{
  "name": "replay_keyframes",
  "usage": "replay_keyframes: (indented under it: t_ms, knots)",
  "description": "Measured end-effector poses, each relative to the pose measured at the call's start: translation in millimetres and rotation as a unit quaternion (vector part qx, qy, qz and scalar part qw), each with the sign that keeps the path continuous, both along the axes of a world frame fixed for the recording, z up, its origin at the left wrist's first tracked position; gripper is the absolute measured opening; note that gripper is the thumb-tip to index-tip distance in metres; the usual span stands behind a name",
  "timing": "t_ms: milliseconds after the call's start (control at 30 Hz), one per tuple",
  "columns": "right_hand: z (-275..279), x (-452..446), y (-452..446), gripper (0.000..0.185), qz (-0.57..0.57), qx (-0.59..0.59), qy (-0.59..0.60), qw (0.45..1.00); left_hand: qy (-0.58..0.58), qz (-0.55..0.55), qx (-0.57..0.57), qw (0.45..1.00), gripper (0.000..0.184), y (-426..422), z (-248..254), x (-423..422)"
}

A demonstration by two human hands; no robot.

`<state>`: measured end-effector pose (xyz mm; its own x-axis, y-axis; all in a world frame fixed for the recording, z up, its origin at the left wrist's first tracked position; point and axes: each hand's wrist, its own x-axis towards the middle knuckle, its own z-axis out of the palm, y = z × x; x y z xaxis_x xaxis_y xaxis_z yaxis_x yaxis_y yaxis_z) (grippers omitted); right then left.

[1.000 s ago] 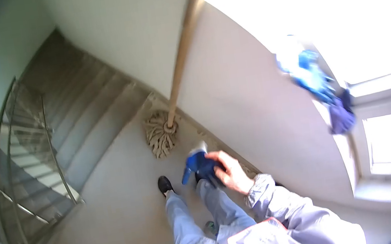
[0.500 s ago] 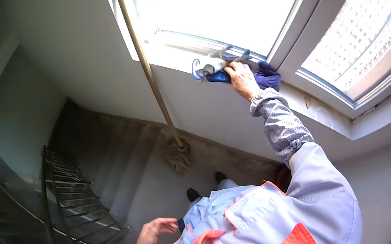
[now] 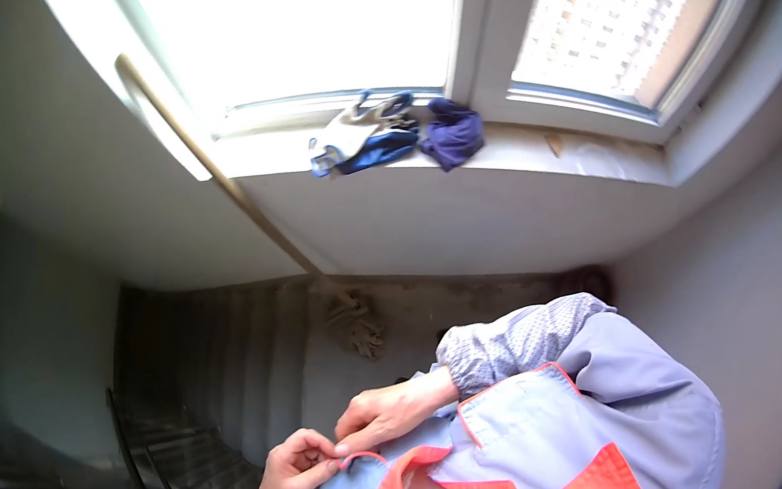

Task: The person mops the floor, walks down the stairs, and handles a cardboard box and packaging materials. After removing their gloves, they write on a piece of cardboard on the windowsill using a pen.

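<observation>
Both of my hands meet in front of the light blue jacket I wear, near its left side. My left hand has its fingers bent in a pinch at the jacket's orange-trimmed edge. From the other side my right hand reaches across, fingers together and thumb touching the same edge. Whether something small lies between the fingertips is hidden. On the windowsill, out of reach of either hand, lie white-and-blue gloves beside a crumpled purple cloth.
A mop handle leans against the window corner, its mop head on the landing floor. Stairs go down at the left, beside a metal railing. The windowsill runs along the wall ahead.
My right hand has left the gloves and cloth on the sill and come down to the jacket beside my left hand. My left hand's fingers have closed. The view has shifted.
</observation>
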<state>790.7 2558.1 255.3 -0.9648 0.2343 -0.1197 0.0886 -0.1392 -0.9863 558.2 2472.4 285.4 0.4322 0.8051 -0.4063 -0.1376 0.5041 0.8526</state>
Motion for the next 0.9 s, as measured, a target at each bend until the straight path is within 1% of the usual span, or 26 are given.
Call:
replay_keyframes:
  t_ms: [33,133,167,233,267,300,333,367,400,467,500,533,600,633,800,900]
  knots:
    - [7.4,-0.1,-3.1,0.056,-0.023,-0.062,-0.026,0.997,0.013,0.005,0.019,1.0,0.018,5.4,2.1,-0.5]
    - [27.0,8.8,-5.3,0.051,-0.078,-0.112,-0.049,0.989,0.043,-0.008,0.057,0.997,0.02,23.7,8.6,0.2]
    - [30.8,9.9,-5.9,0.033,-0.091,-0.133,-0.049,0.986,0.052,-0.018,0.071,0.996,0.021,28.9,10.4,2.5]
    - [18.3,8.0,-4.0,0.027,-0.104,-0.165,-0.059,0.979,0.06,-0.025,0.097,0.993,0.023,38.2,7.6,6.9]
    - [13.1,5.4,-4.0,0.025,-0.106,-0.18,-0.063,0.976,0.077,-0.025,0.09,0.993,0.023,41.4,9.0,8.5]
    - [10.2,3.5,-4.3,0.021,-0.116,-0.229,-0.062,0.964,0.095,-0.022,0.083,0.992,0.023,42.6,12.8,10.4]
    - [8.0,4.4,-4.1,0.021,-0.113,-0.236,-0.068,0.963,0.114,-0.017,0.076,0.99,0.024,43.1,16.1,12.8]
    - [8.2,6.6,-4.2,0.021,-0.108,-0.244,-0.073,0.961,0.098,-0.007,0.051,0.994,0.024,42.9,18.6,15.9]
    - [9.8,10.5,-3.8,0.021,-0.103,-0.25,-0.078,0.96,0.116,-0.038,0.032,0.992,0.025,42.7,19.3,17.8]
    - [15.3,22.9,-3.6,0.02,-0.114,-0.221,-0.069,0.966,0.155,-0.101,-0.007,0.983,0.026,40.9,19.8,20.9]
    - [18.0,30.4,-3.1,0.02,-0.119,-0.211,-0.06,0.968,0.163,-0.142,-0.015,0.976,0.024,39.7,20.5,25.0]
    - [19.8,38.1,-2.2,0.02,-0.123,-0.2,-0.052,0.971,0.191,-0.148,-0.019,0.97,0.017,38.3,18.9,29.5]
    - [14.5,48.2,2.6,0.02,-0.101,-0.148,-0.048,0.983,0.274,-0.164,0.1,0.942,0.016,38.7,27.6,45.8]
    - [12.2,53.0,3.2,0.02,-0.088,-0.123,-0.047,0.987,0.28,-0.16,0.112,0.94,0.016,38.9,32.6,54.5]
    - [24.0,104.7,12.3,0.02,-0.057,-0.178,-0.035,0.982,0.298,-0.148,0.166,0.928,0.017,48.3,49.2,107.5]
    - [21.0,131.2,22.0,0.018,-0.033,-0.221,-0.05,0.974,0.264,-0.128,0.154,0.943,0.017,52.5,45.1,137.5]
